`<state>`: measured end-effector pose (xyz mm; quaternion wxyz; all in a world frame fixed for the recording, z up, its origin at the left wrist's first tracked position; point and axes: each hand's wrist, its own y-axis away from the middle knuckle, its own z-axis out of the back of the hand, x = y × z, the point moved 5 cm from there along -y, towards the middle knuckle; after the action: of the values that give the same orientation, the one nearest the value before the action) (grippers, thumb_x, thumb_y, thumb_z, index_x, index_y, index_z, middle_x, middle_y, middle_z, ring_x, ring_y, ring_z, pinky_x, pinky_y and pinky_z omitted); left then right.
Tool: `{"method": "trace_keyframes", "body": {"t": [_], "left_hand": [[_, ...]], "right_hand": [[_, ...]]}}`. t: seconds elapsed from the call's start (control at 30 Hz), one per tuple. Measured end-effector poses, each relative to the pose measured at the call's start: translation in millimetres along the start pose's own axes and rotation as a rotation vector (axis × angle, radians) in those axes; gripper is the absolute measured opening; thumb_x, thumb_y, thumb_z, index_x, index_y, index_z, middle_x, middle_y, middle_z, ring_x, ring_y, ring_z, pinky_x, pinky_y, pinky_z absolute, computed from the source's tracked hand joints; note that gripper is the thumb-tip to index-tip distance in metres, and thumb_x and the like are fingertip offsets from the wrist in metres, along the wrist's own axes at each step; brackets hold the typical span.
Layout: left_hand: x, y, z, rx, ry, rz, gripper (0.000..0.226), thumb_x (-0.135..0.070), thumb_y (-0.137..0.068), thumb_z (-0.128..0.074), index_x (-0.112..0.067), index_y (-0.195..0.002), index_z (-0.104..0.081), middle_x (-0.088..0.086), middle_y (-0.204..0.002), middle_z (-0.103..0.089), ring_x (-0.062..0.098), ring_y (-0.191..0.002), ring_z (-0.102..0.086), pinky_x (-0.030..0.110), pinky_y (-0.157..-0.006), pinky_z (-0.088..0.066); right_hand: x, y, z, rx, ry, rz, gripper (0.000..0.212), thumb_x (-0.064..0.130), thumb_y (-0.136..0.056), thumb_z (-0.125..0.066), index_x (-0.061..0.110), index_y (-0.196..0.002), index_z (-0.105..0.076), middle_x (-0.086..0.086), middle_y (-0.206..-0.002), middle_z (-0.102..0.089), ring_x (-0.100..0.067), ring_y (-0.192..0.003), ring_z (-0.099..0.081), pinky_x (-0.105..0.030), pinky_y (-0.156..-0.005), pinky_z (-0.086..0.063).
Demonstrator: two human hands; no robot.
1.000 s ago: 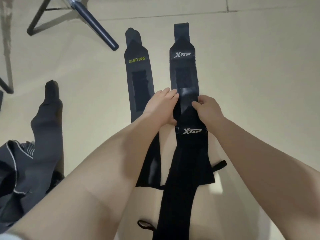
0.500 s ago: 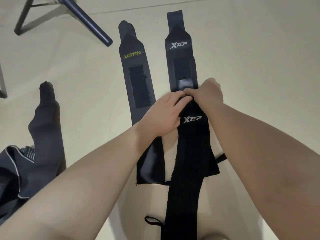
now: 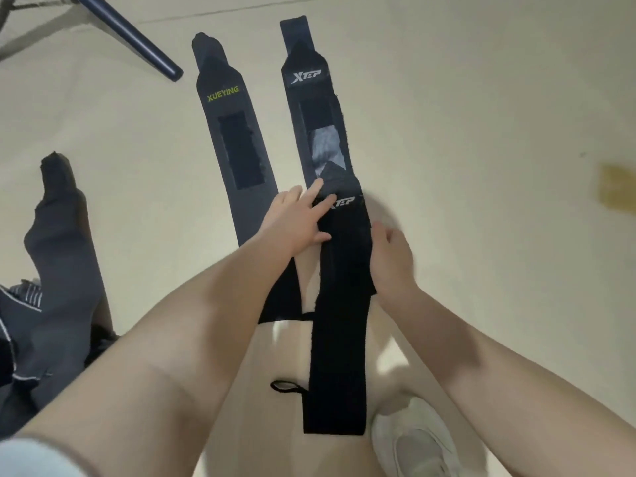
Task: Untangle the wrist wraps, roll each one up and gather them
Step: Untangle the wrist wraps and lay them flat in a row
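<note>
Two black wraps (image 3: 339, 277) marked "XTEP" in white are laid overlapping on the floor (image 3: 481, 132), running from 12 toward 6 o'clock. A grey wrap (image 3: 237, 160) lettered "XUEYING" in yellow-green lies at 11 o'clock. The left hand (image 3: 296, 218) is pressed flat, fingers straight, on the nearer XTEP label. The right hand (image 3: 392, 259) is blurred; its fingers appear loosely extended against the wrap's edge.

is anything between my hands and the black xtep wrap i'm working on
Nothing visible does. The left hand lies with straight fingers on the upper black XTEP wrist wrap near its logo, and the right hand is against that wrap's right edge.
</note>
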<state>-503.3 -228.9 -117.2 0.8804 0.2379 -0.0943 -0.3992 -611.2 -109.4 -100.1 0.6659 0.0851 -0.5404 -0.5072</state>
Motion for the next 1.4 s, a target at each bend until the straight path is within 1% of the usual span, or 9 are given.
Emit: {"method": "trace_keyframes", "body": {"t": [0.1, 0.23, 0.53, 0.63, 0.7, 0.83, 0.97, 1.1, 1.4], "left_hand": [[-9, 1, 0, 0.025, 0.104, 0.101, 0.073, -0.047, -0.093, -0.05, -0.026, -0.15, -0.01, 0.007, -0.159, 0.0, 0.032, -0.142, -0.012, 0.047, -0.114, -0.016], [-22, 3, 4, 0.048, 0.077, 0.199, 0.075, -0.04, -0.092, -0.055, -0.02, -0.149, -0.011, 0.011, -0.158, 0.002, 0.034, -0.142, -0.007, 0.047, -0.114, -0.013], [-64, 25, 6, -0.202, 0.001, 0.065, 0.032, -0.002, -0.088, -0.047, -0.009, -0.119, -0.045, 0.01, -0.116, -0.05, 0.028, -0.11, -0.045, 0.033, -0.081, -0.032], [-58, 40, -1, -0.219, 0.354, 0.14, 0.021, -0.025, -0.098, -0.036, -0.011, -0.111, -0.047, 0.009, -0.103, -0.052, 0.029, -0.104, -0.048, 0.033, -0.077, -0.033], [-56, 48, -5, -0.146, 0.483, 0.177, 0.041, -0.043, -0.097, -0.033, -0.016, -0.128, -0.041, 0.013, -0.124, -0.049, 0.031, -0.118, -0.043, 0.038, -0.092, -0.036], [-51, 60, -25, 0.022, 0.204, 0.089, 0.057, -0.055, -0.096, -0.027, -0.016, -0.136, -0.038, 0.007, -0.146, -0.032, 0.028, -0.137, -0.022, 0.043, -0.112, -0.021], [-43, 66, -29, -0.009, 0.109, 0.05, 0.057, -0.05, -0.098, -0.027, -0.013, -0.142, -0.033, 0.007, -0.156, -0.016, 0.028, -0.143, -0.011, 0.042, -0.116, -0.015], [-61, 71, -8, -0.179, 0.2, -0.04, 0.056, -0.038, -0.1, -0.035, -0.014, -0.149, -0.02, 0.005, -0.158, -0.013, 0.024, -0.145, -0.007, 0.038, -0.117, -0.005], [-45, 40, -8, 0.086, 0.052, 0.062, 0.062, -0.049, -0.1, -0.021, -0.014, -0.15, -0.013, 0.002, -0.159, -0.006, 0.023, -0.145, -0.003, 0.042, -0.118, -0.006]], "right_hand": [[-28, 25, 3, 0.185, -0.056, -0.132, 0.033, 0.051, -0.093, -0.043, 0.024, -0.11, -0.053, 0.004, -0.109, -0.057, -0.018, -0.105, -0.054, -0.041, -0.098, -0.043], [-28, 43, 25, 0.346, 0.014, -0.027, 0.03, 0.026, -0.091, -0.061, 0.012, -0.116, -0.054, 0.0, -0.109, -0.063, -0.015, -0.096, -0.061, -0.029, -0.085, -0.05], [-43, 36, 44, 0.055, 0.396, 0.218, 0.039, 0.014, -0.091, -0.057, 0.01, -0.127, -0.041, -0.008, -0.122, -0.053, -0.023, -0.101, -0.054, -0.029, -0.077, -0.042], [-38, 45, 48, -0.097, 0.677, 0.447, 0.026, 0.008, -0.09, -0.055, 0.009, -0.114, -0.046, -0.007, -0.114, -0.049, -0.024, -0.094, -0.053, -0.033, -0.072, -0.041], [-35, 54, 43, -0.135, 0.872, 0.671, 0.029, 0.005, -0.089, -0.053, 0.008, -0.118, -0.05, -0.011, -0.119, -0.046, -0.032, -0.102, -0.052, -0.039, -0.079, -0.044], [-33, 63, 41, -0.201, 0.937, 0.85, 0.037, 0.006, -0.089, -0.055, 0.01, -0.126, -0.056, -0.015, -0.133, -0.049, -0.039, -0.121, -0.047, -0.05, -0.099, -0.04], [-50, 44, 32, 0.053, 1.258, 0.664, 0.046, 0.026, -0.1, -0.038, 0.015, -0.144, -0.029, -0.004, -0.154, -0.025, -0.024, -0.144, -0.012, -0.041, -0.115, -0.01], [-51, 37, 24, 0.151, 1.289, 0.625, 0.058, 0.037, -0.101, -0.032, 0.022, -0.151, -0.009, -0.005, -0.158, -0.014, -0.025, -0.141, -0.022, -0.038, -0.111, -0.023], [-22, 17, 2, 0.349, 1.364, 0.553, 0.064, 0.037, -0.099, -0.037, 0.031, -0.151, -0.001, -0.005, -0.159, 0.003, -0.033, -0.139, -0.02, -0.043, -0.105, -0.03]]}}
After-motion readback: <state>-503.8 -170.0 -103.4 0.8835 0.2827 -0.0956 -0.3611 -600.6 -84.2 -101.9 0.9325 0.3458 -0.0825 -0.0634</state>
